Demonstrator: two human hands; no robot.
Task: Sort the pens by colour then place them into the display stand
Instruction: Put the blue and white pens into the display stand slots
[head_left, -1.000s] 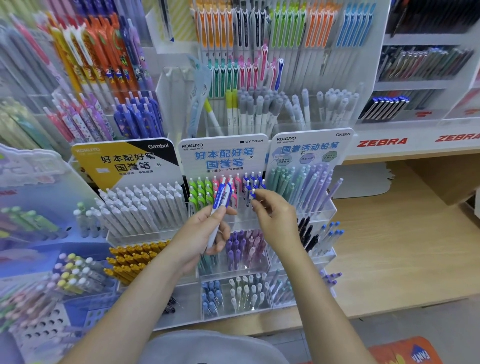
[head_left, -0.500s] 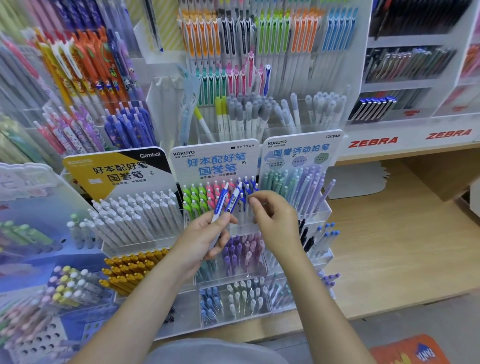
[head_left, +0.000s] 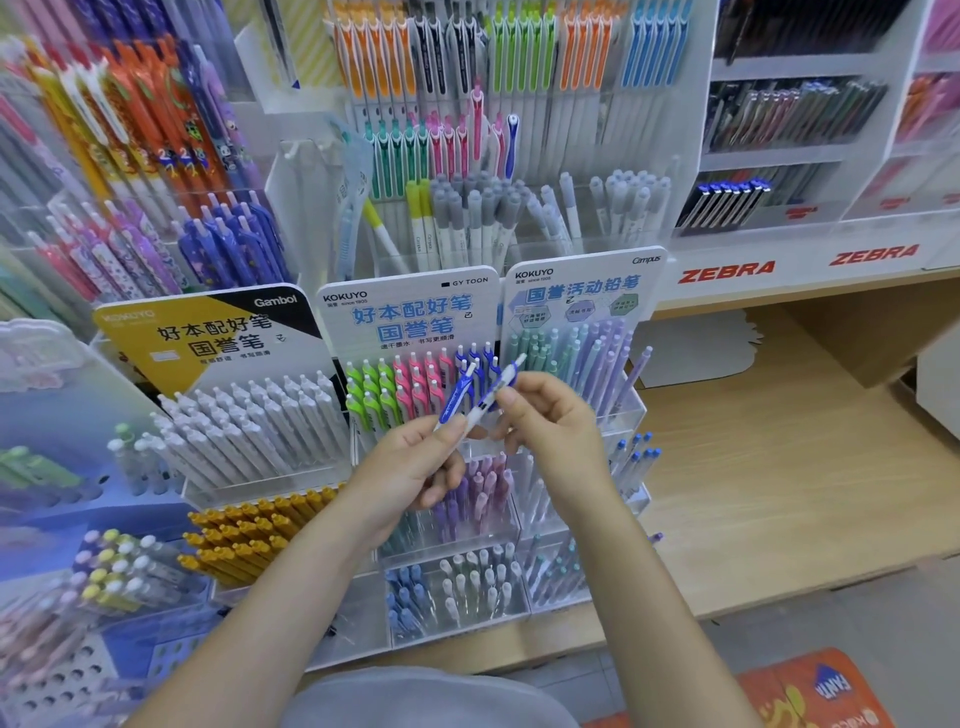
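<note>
Left hand (head_left: 410, 478) gripped one blue-clipped white pen (head_left: 456, 396); right hand (head_left: 550, 431) pinched another blue-clipped pen (head_left: 498, 391) just beside its fingertips

Green pens (head_left: 368, 397) and pink pens (head_left: 422, 382) are crowding the stand's (head_left: 635, 410) top row, header cards (head_left: 410, 312) are blocking behind, and both hands (head_left: 410, 470) (head_left: 550, 431) are hovering in open air in front.

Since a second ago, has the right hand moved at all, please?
Yes. The right hand has drawn back from the blue pens in the display stand and now pinches a blue-and-white pen in front of them.
</note>
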